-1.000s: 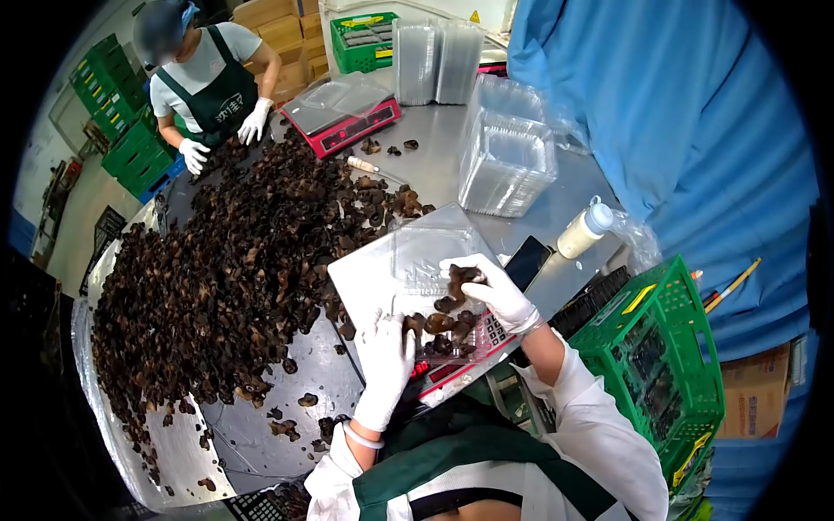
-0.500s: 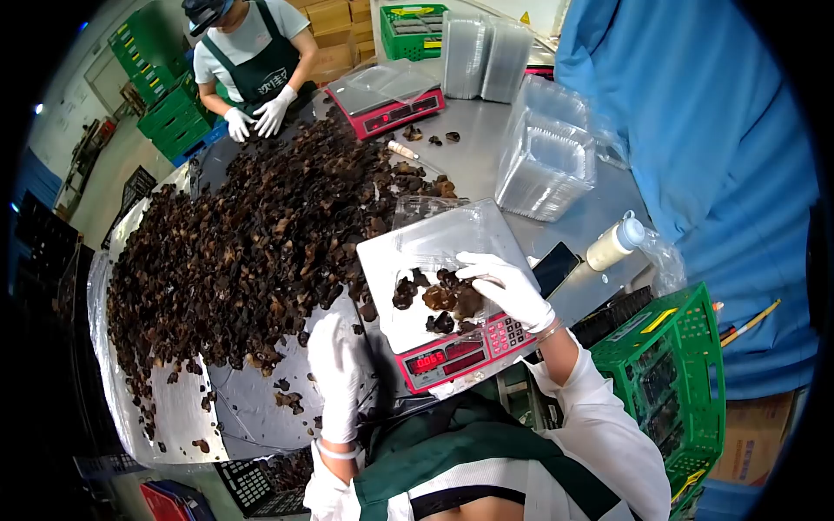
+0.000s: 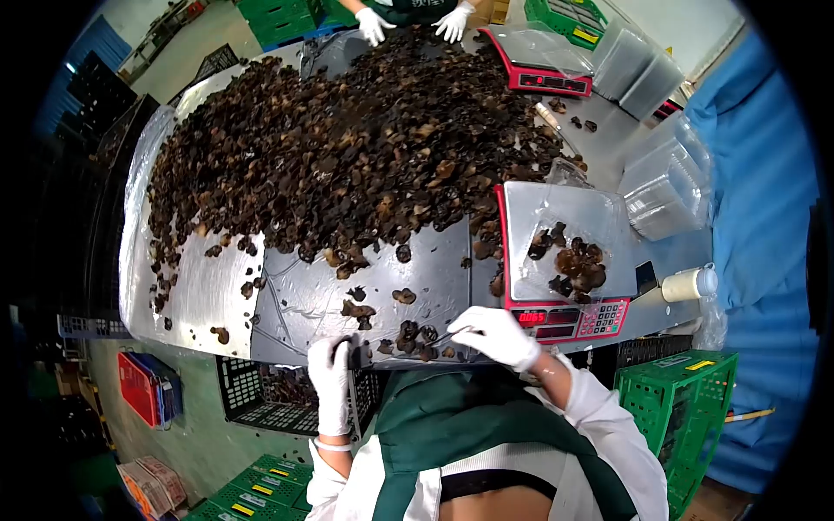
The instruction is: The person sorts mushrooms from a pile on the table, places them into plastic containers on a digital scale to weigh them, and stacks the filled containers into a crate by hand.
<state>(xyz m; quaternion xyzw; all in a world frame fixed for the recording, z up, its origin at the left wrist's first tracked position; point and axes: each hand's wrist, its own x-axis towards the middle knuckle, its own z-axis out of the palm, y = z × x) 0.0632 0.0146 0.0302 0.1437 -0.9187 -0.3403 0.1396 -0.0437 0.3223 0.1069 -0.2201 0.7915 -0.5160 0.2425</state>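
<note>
A large heap of dark brown mushroom-like pieces (image 3: 347, 139) covers much of the metal table (image 3: 365, 278). My gloved left hand (image 3: 331, 365) is at the table's front edge, fingers bent together; what it may pinch is too small to name. To the right, my gloved right hand (image 3: 495, 336) is beside a few loose dark pieces (image 3: 408, 337), its fingers closed at the tips on something I cannot make out. A clear plastic tray with dark pieces (image 3: 580, 267) rests on the red scale (image 3: 565, 319), whose display glows red.
A co-worker's gloved hands (image 3: 375, 26) touch the heap's far side. Another red scale (image 3: 549, 81), a knife (image 3: 547, 116) and stacked clear trays (image 3: 667, 187) stand at right. A bottle (image 3: 689, 285) and phone (image 3: 645, 278) lie near the right edge. Crates (image 3: 678, 382) are below.
The view has swung down and left. My right hand has left the tray on the scale and come to the table's front edge. My left hand, earlier by the scale, has its fingers bent at that edge.
</note>
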